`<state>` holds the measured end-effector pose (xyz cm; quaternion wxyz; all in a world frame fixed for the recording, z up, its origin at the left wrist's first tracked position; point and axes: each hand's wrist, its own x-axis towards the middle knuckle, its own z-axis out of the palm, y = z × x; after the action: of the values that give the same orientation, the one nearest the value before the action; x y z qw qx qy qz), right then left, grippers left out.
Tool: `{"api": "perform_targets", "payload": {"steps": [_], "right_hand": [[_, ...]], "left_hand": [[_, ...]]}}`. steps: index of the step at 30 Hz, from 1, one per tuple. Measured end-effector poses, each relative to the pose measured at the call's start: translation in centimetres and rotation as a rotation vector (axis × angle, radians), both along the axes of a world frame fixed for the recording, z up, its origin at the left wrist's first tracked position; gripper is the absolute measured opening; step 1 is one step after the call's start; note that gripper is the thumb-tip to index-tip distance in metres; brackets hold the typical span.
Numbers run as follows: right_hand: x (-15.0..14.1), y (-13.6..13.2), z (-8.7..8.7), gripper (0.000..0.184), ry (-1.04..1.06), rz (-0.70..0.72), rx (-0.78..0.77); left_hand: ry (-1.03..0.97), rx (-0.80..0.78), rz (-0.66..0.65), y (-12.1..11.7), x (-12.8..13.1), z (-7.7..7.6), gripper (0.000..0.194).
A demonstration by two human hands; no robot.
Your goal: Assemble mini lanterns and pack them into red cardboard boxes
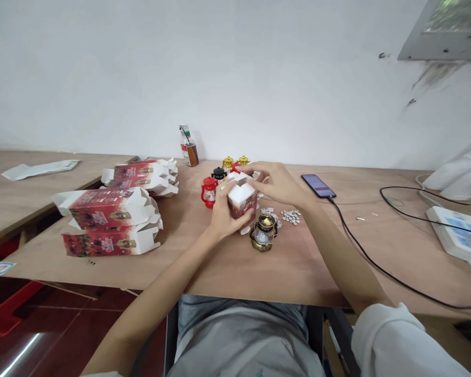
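Observation:
A small red and white cardboard box (241, 198) is held upright above the table, its white flaps at the top. My left hand (222, 217) is closed around its near left side. My right hand (277, 183) has curled fingers and thumb at the flaps on the right. Just below the box stands a bronze-coloured miniature lantern (264, 234) with a clear middle. Behind my left hand are a red lantern (209, 191) and a black lantern (219, 174). Farther back are two gold-topped lanterns (243, 160), partly hidden by the box and my right hand.
Several opened red cartons (110, 209) lie in rows at the left. Small round white pieces (290, 217) are scattered right of the lantern. A phone (318, 186) with a black cable (361, 254), a white device (453, 235) and a bottle (189, 149) also lie or stand about.

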<state>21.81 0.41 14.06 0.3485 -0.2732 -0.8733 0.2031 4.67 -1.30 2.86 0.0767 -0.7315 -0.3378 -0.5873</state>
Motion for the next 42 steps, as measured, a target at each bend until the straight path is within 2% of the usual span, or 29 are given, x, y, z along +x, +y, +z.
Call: {"api": "perform_targets", "payload": {"steps": [6,9,13,17,23,28,33,36,42], "right_hand": [[0.2,0.3,-0.2,0.033,-0.049,0.066,-0.082],[0.0,0.6,-0.4,0.022,0.002,0.081,-0.17],[-0.3,0.5,-0.4,0.016,0.041,0.014,-0.297],[-0.4,0.2,-0.1,0.019,0.062,-0.066,-0.311],[-0.3,-0.2,0.2,0.026,0.098,-0.028,-0.331],[0.1,-0.5,0.7,0.015,0.075,0.05,-0.348],[0.7,-0.1,1.0,0.005,0.144,0.149,-0.547],[1.1,0.6,0.8,0.007,0.178,0.226,-0.656],[1.4,1.7,0.1,0.014,0.2,0.305,-0.729]], "left_hand": [[0.016,-0.082,0.011,-0.3,0.1,0.2,0.078],[0.013,-0.092,-0.015,-0.2,0.1,0.4,0.067],[0.02,-0.077,-0.013,-0.3,0.2,0.6,0.06],[0.04,-0.059,0.0,-0.5,0.1,0.6,0.062],[0.097,0.046,0.039,-0.4,0.1,0.4,0.07],[0.156,0.222,0.082,-0.3,0.2,0.2,0.063],[0.253,0.356,0.113,-0.2,-0.2,0.4,0.056],[0.33,0.415,0.108,0.0,-0.6,0.6,0.056],[0.408,0.474,0.16,0.3,-1.3,1.1,0.043]]}}
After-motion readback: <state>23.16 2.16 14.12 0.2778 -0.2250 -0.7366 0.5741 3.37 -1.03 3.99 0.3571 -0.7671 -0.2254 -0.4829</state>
